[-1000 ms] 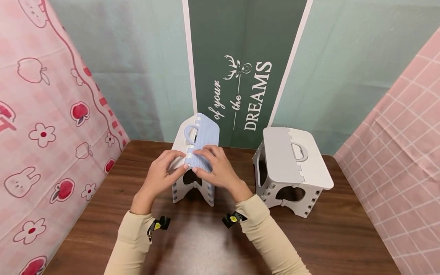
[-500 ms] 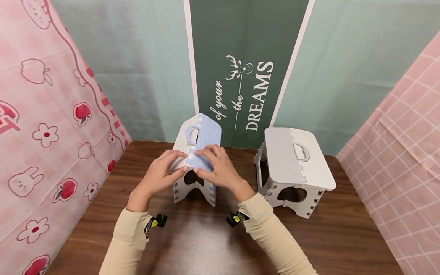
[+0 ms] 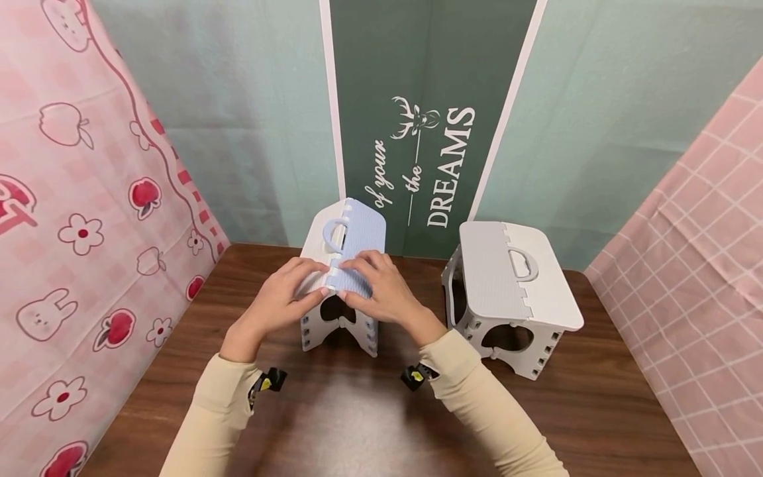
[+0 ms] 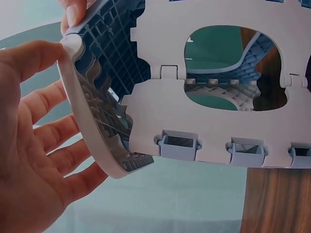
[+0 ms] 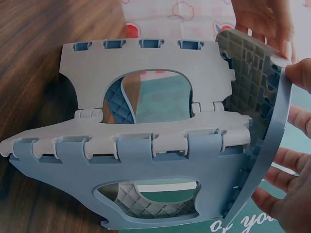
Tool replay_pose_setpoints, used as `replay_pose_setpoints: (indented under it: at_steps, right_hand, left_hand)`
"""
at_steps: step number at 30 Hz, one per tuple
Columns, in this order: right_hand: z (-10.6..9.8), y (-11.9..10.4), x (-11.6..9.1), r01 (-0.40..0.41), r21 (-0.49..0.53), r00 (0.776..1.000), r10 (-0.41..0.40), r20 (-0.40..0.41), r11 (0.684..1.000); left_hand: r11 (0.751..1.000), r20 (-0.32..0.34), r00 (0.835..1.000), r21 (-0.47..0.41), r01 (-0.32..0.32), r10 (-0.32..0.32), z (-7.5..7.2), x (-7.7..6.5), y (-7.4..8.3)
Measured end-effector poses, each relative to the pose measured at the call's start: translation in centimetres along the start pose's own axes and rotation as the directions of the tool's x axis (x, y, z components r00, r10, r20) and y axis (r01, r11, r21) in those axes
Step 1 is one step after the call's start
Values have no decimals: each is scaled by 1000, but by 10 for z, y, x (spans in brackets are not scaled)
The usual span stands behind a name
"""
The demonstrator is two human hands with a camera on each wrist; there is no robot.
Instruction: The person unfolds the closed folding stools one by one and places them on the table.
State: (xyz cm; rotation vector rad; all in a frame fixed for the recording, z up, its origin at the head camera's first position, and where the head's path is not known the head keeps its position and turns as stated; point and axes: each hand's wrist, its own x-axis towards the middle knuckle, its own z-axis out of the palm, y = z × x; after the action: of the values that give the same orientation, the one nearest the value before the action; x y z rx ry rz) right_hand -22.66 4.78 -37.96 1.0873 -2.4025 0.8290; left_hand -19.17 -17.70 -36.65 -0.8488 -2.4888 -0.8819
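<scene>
A folding step stool (image 3: pixel 365 225), its top half white and half blue, stands partly unfolded at the back of the table. The top rises to a ridge along the middle hinge, and a pale blue carry handle (image 3: pixel 332 235) sticks up behind the hands. My left hand (image 3: pixel 277 301) rests on the white half, thumb at the front end of the ridge. On the blue half lies my right hand (image 3: pixel 384 291), fingers spread, its thumb beside the left one. Both wrist views show the hinged end panel (image 4: pixel 160 116) with its oval opening and the top's ribbed underside (image 5: pixel 248 73).
To the right stands a second folding stool (image 3: pixel 489 265), grey and white, fully unfolded with a flat top. Both are on a dark wooden table (image 3: pixel 357 424). A green curtain (image 3: pixel 250 132) hangs behind, with pink cloths (image 3: pixel 703 238) on the sides.
My wrists have moved slightly apart while the fingertips stay on the stool's ridge. The stool looks a touch wider. The head view has shifted a little.
</scene>
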Motion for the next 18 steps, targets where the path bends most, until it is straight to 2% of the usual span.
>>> replay_pose_setpoints:
  at_steps: [18]
  right_hand:
    - [-5, 1, 1, -6, -57, 999, 8, 41, 998]
  left_hand:
    - [998, 46, 999, 63, -5, 2, -3, 7, 2]
